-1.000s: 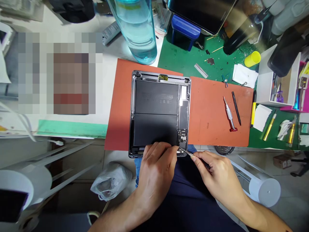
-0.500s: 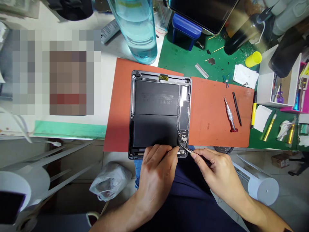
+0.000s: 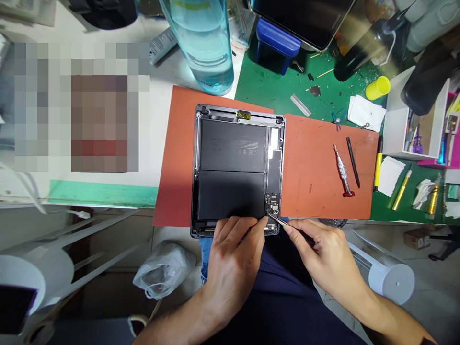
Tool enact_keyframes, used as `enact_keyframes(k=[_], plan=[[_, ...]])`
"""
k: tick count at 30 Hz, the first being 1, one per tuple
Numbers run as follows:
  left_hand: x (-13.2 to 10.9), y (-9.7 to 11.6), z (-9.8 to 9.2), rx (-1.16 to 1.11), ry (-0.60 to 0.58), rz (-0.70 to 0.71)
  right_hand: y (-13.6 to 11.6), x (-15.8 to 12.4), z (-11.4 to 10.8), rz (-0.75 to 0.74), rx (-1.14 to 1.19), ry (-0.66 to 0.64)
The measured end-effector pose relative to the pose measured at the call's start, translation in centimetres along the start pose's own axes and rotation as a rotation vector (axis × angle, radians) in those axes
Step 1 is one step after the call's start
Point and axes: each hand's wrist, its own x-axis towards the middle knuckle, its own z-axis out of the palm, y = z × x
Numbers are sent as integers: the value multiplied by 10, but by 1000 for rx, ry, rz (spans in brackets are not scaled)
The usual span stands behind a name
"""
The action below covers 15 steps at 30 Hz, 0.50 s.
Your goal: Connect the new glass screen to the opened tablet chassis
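Observation:
An opened tablet [image 3: 232, 151] lies with its insides showing: two dark battery cells and, along the right side, a narrow circuit board [image 3: 273, 203]. My left hand [image 3: 237, 249] is closed over its near edge, fingers bent together, index fingertip at the lower end of the board. Its thumb is hidden. Between the fingers and thumb of my right hand [image 3: 319, 244] is a pair of metal tweezers [image 3: 279, 220]. The tips reach the board just beside my left index finger; whether they pinch any part is too small to tell.
Under the tablet are orange mats [image 3: 305, 167]. A screwdriver [image 3: 342, 172] and a black stick-like tool [image 3: 353, 162] lie to the right. Behind stand a blue water bottle [image 3: 210, 57] and a propped phone [image 3: 305, 19]. A white box [image 3: 406, 134] holds tools at the right.
The tweezer tips have shifted very slightly up and left over the board. My left hand and the tablet look the same.

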Motion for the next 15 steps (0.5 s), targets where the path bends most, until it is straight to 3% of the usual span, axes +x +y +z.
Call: enact_keyframes(k=[15], plan=[[-2, -3, 0, 16, 2, 31, 2, -1, -3, -2, -41, -22]])
